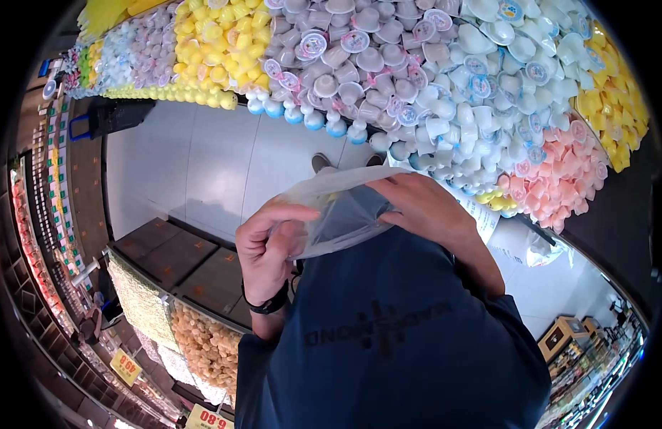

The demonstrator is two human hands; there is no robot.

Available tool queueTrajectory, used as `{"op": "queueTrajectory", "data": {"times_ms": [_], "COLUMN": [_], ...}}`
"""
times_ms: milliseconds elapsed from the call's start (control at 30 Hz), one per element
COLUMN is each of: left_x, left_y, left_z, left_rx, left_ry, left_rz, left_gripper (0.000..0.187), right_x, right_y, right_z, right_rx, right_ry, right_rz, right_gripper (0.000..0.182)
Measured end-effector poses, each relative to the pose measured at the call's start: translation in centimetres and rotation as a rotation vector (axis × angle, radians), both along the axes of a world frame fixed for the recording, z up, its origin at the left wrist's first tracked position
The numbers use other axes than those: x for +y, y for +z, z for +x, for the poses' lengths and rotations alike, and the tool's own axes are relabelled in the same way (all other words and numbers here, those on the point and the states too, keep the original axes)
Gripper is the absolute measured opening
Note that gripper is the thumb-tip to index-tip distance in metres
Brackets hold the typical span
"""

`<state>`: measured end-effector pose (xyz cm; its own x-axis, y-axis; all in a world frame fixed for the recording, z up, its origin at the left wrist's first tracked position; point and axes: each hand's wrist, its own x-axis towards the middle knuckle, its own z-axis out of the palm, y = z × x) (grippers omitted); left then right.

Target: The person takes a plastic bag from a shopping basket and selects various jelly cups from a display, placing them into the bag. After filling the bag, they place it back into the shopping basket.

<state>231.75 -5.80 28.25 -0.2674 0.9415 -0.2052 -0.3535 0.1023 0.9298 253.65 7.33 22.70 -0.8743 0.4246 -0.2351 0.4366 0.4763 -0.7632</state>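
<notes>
Left hand [265, 247] and right hand [427, 207] grip a translucent, whitish, wide-mouthed plastic bag [345, 214].

- Pale floor [209, 157] of large tiles with thin seams, a soft sheen of light across it.
- Dark, panelled counter [151, 243] standing low at the left.
- Long, stocked shelving [58, 179] curving down the left edge.
- Light-wood crates [563, 336] at the lower right, beside bright, bluish-white strip lights [631, 357].
</notes>
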Motion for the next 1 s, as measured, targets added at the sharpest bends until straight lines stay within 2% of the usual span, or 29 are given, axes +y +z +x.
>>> {"op": "queueTrajectory", "data": {"times_ms": [33, 100, 133, 200, 300, 333, 400, 467, 600, 633, 700, 733, 800, 867, 933, 1000], "left_x": [-0.2, 0.2, 0.0, 0.1, 0.4, 0.6, 0.8, 1.1, 1.6, 1.7, 1.9, 1.9, 2.0, 2.2, 2.4, 2.5], "left_y": [0.1, 0.0, -0.2, -0.8, -0.4, -0.5, -1.3, -1.2, -1.0, -0.9, -0.8, -0.7, -0.5, -0.4, -0.3, -0.5], "left_z": [-0.2, -0.3, -0.6, -0.7, -1.1, -0.9, -0.9, -1.0, -1.0, -0.9, -0.9, -0.9, -0.8, -0.7, -0.6, -0.7], "left_rx": [0.017, 0.055, 0.079, 0.077, 0.05, 0.066, 0.098, 0.081, 0.103, 0.105, 0.105, 0.104, 0.113, 0.122, 0.134, 0.125], "left_ry": [0.014, 0.013, -0.006, 0.017, -0.056, -0.07, -0.03, -0.034, -0.082, -0.079, -0.078, -0.073, -0.061, -0.044, -0.043, -0.046], "left_rz": [-0.042, -0.103, -0.129, -0.119, -0.098, -0.096, -0.061, -0.119, -0.092, -0.103, -0.098, -0.103, -0.106, -0.102, -0.111, -0.104], "left_gripper": [0.021, 0.02, 0.019, 0.019, 0.019, 0.019, 0.014, 0.014, 0.014, 0.014, 0.014, 0.014, 0.014, 0.015, 0.015, 0.015], "right_x": [0.0, -0.7, -1.5, -1.5, -0.1, 0.3, 1.5, 3.3, 6.8, 8.0, 11.2, 13.6, 17.2, 21.8, 26.3, 30.3], "right_y": [0.3, -1.1, -3.3, -3.9, -2.9, -2.2, 0.3, 2.0, 3.2, 4.0, 5.1, 4.8, 6.8, 8.2, 10.0, 11.2], "right_z": [0.1, 0.7, 1.3, 1.8, 2.8, 2.9, 2.6, 3.8, 7.8, 9.2, 12.5, 14.7, 18.3, 22.1, 25.1, 27.7], "right_rx": [-0.06, 0.048, 0.049, 0.111, 0.309, 0.302, 0.142, 0.172, 0.207, 0.256, 0.29, 0.346, 0.367, 0.386, 0.346, 0.31], "right_ry": [0.005, -0.002, -0.004, 0.016, -0.086, -0.106, -0.061, -0.109, -0.34, -0.438, -0.574, -0.626, -0.886, -1.101, -1.223, -1.291], "right_rz": [-0.025, 0.09, 0.097, 0.128, 0.261, 0.297, 0.122, 0.131, 0.309, 0.273, 0.446, 0.681, 0.703, 0.872, 1.097, 1.174], "right_gripper": [0.063, 0.062, 0.063, 0.058, 0.048, 0.048, 0.045, 0.044, 0.033, 0.031, 0.026, 0.025, 0.024, 0.026, 0.031, 0.034]}}
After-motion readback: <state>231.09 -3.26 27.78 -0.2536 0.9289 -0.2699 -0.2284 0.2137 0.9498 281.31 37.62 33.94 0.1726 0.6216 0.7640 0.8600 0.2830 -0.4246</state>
